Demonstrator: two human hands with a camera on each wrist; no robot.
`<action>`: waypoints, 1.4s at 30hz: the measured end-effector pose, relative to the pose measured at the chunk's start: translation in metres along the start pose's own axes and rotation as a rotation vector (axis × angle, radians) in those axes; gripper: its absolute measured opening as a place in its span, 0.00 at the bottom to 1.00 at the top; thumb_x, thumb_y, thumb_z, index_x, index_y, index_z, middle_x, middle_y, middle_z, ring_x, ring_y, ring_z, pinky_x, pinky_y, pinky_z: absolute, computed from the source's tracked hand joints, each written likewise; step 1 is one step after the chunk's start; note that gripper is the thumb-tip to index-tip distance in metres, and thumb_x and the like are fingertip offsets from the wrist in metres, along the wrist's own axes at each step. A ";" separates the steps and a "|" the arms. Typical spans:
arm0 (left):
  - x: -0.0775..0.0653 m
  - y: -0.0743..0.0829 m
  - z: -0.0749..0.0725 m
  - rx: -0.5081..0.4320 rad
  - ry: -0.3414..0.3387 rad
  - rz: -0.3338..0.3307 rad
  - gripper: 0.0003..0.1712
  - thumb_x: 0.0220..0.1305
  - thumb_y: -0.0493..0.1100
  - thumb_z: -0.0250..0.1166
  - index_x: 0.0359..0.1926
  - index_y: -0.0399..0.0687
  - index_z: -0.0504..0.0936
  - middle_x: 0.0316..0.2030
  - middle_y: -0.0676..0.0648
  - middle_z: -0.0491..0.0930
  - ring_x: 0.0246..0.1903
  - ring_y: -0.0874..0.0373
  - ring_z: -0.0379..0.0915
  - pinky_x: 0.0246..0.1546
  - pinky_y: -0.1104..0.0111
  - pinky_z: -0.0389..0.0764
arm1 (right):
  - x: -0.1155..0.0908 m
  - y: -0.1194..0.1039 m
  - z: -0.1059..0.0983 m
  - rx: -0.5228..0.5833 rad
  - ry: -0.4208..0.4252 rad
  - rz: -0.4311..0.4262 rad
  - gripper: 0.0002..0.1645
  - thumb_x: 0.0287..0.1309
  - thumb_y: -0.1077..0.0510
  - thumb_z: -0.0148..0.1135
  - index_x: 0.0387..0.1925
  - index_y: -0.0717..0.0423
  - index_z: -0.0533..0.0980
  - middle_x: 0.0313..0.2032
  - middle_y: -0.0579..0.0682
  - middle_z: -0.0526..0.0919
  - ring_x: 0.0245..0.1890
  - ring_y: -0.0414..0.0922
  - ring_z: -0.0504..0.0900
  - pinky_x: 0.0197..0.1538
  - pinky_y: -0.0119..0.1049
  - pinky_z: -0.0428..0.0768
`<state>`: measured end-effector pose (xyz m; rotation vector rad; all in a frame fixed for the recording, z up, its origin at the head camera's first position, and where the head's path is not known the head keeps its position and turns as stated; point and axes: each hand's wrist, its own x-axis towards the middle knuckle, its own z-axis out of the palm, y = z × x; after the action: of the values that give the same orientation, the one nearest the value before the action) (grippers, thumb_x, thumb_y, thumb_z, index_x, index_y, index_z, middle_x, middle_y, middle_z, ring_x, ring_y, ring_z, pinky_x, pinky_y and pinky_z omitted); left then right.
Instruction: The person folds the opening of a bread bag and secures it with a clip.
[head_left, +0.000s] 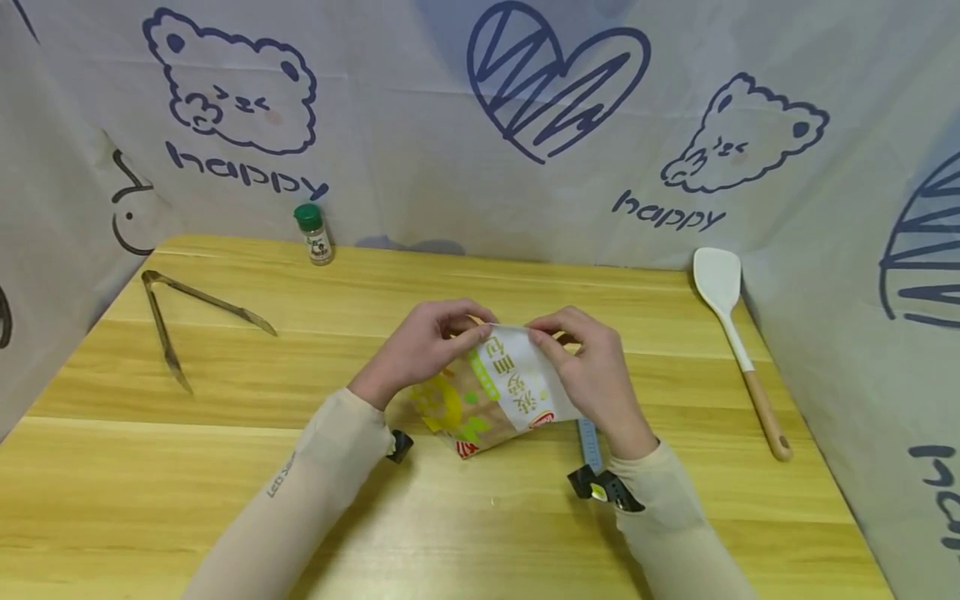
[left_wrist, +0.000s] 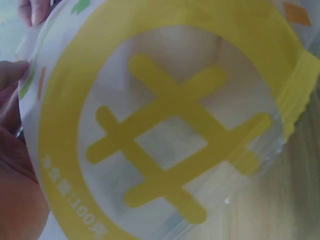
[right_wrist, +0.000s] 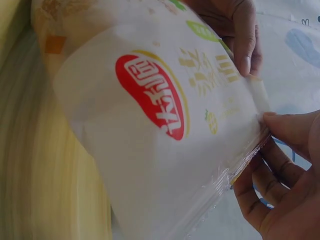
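Pinching the far edge of a printed bread packet (head_left: 517, 379) at table centre are the left hand (head_left: 438, 337) and right hand (head_left: 588, 358), each with thumb against fingers, a narrow span of film between their tips. The packet is thin, creased plastic, white and tan, with a clear window ringed in yellow and a toothed yellow end seam. A pale-blue strip (head_left: 590, 446) shows by the right wrist, partly hidden. Spread V-shaped metal tongs (head_left: 202, 297) lie well apart at far left; a green-capped shaker jar (head_left: 318, 240) stands near the far edge of the wood-grained table (head_left: 480, 533), before a hanging cloth (head_left: 405, 167). A white-bladed spatula (head_left: 737, 342), smooth and wooden-handled, lies along the right edge.
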<state>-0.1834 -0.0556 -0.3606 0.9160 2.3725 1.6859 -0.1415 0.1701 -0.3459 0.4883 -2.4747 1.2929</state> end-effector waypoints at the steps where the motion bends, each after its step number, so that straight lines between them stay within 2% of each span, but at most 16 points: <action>1: 0.000 0.000 0.001 0.005 0.009 0.012 0.10 0.71 0.41 0.62 0.47 0.43 0.84 0.35 0.51 0.86 0.31 0.58 0.81 0.33 0.63 0.79 | 0.000 0.001 0.000 0.002 0.003 -0.007 0.04 0.62 0.62 0.66 0.38 0.56 0.85 0.36 0.44 0.84 0.36 0.40 0.80 0.41 0.39 0.78; 7: -0.002 -0.002 0.005 0.023 0.037 0.038 0.08 0.71 0.40 0.62 0.46 0.43 0.84 0.35 0.51 0.86 0.32 0.60 0.81 0.33 0.62 0.80 | -0.002 0.003 0.001 0.019 0.011 -0.021 0.04 0.62 0.62 0.67 0.38 0.57 0.85 0.35 0.44 0.84 0.35 0.39 0.80 0.40 0.39 0.80; 13: -0.003 -0.002 0.005 0.022 0.045 0.051 0.08 0.71 0.39 0.61 0.45 0.42 0.84 0.35 0.51 0.86 0.31 0.60 0.81 0.31 0.63 0.80 | -0.002 0.004 0.001 0.031 -0.004 -0.006 0.09 0.66 0.56 0.63 0.38 0.57 0.85 0.36 0.45 0.83 0.36 0.41 0.80 0.41 0.43 0.80; 19: -0.003 -0.001 0.006 0.013 0.055 0.053 0.08 0.71 0.39 0.61 0.45 0.43 0.84 0.35 0.50 0.85 0.29 0.59 0.81 0.29 0.64 0.80 | 0.001 0.004 0.000 0.032 -0.059 0.031 0.11 0.67 0.54 0.63 0.39 0.58 0.84 0.37 0.45 0.83 0.36 0.42 0.80 0.43 0.44 0.79; 27: -0.001 -0.002 0.007 -0.001 0.084 0.066 0.07 0.71 0.39 0.61 0.44 0.42 0.84 0.33 0.48 0.85 0.27 0.58 0.81 0.27 0.64 0.79 | 0.004 0.004 -0.001 0.041 -0.113 0.034 0.09 0.66 0.53 0.64 0.38 0.55 0.84 0.36 0.43 0.83 0.35 0.41 0.79 0.43 0.43 0.78; 37: -0.001 -0.002 0.009 -0.032 0.101 0.051 0.08 0.71 0.39 0.62 0.44 0.40 0.85 0.34 0.47 0.85 0.28 0.58 0.81 0.28 0.65 0.79 | 0.006 0.005 0.000 0.020 -0.136 0.002 0.06 0.65 0.57 0.64 0.38 0.54 0.83 0.36 0.44 0.82 0.36 0.40 0.79 0.43 0.41 0.79; 42: -0.003 -0.002 0.009 -0.058 0.080 0.018 0.09 0.71 0.40 0.61 0.46 0.41 0.84 0.36 0.48 0.86 0.30 0.56 0.81 0.31 0.63 0.80 | 0.007 0.003 0.001 0.002 -0.142 -0.007 0.05 0.65 0.58 0.64 0.36 0.55 0.83 0.35 0.44 0.82 0.34 0.41 0.79 0.42 0.40 0.79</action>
<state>-0.1785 -0.0502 -0.3669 0.8802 2.3576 1.8206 -0.1489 0.1702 -0.3456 0.6084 -2.5838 1.3004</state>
